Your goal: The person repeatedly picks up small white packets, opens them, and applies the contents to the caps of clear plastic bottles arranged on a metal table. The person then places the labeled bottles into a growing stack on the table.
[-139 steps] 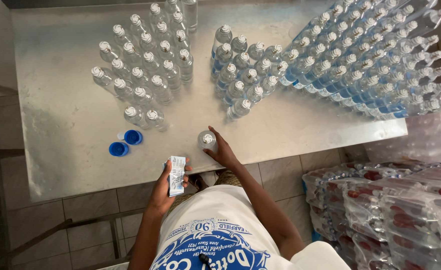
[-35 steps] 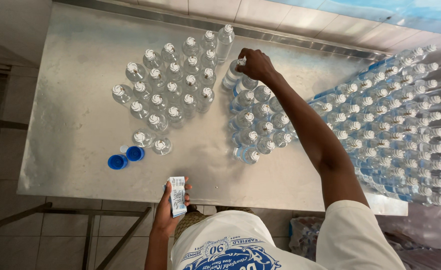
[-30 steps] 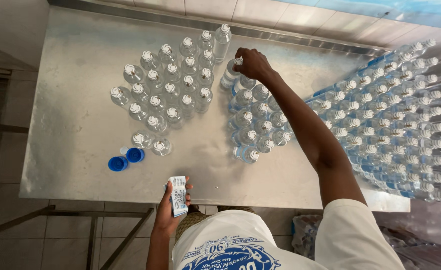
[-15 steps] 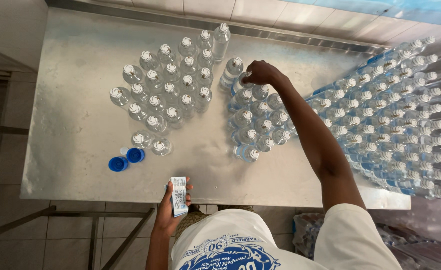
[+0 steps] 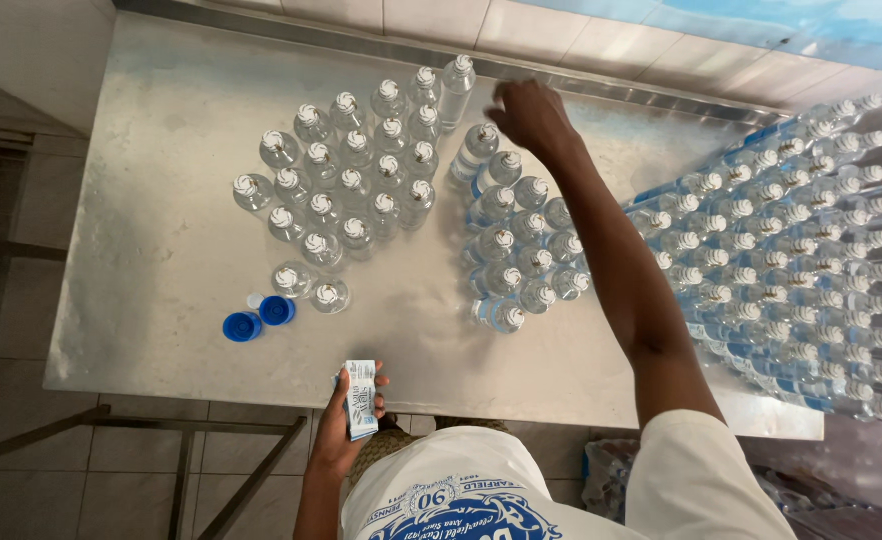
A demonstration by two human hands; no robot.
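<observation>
A steel table [image 5: 141, 300] fills the head view, dull grey with a raised lip along the far edge by the tiled wall. Far left on it, near the front edge, two loose blue caps [image 5: 259, 318] lie side by side, touching or nearly so. Just beyond them stands the left cluster of bottles [image 5: 346, 190]: small clear plastic bottles, upright, unlabelled, each sealed with a white shrink band over the cap, packed in slanted rows running up toward the wall. Two stragglers stand apart at the near end, just beside the caps. At the front edge, the left hand [image 5: 346, 425] is closed around a stack of labels [image 5: 361, 398], a small white-and-blue pack held upright, fingers wrapped on it, thumb on the near side. Right of centre stands a second cluster of bottles [image 5: 521, 250], same clear bodies and white tops but with blue label bands visible on several, set tight in rows. The right hand [image 5: 529, 112] reaches over the far end of this cluster, near the wall, fingers curled downward and slightly blurred; cannot tell whether it grips anything, and no bottle shows within it. The nearest bottle [image 5: 476, 150] stands just left of and below it. Far right, a large stock of bottles [image 5: 801, 260] lies on its side, stacked, caps pointing toward the centre.
</observation>
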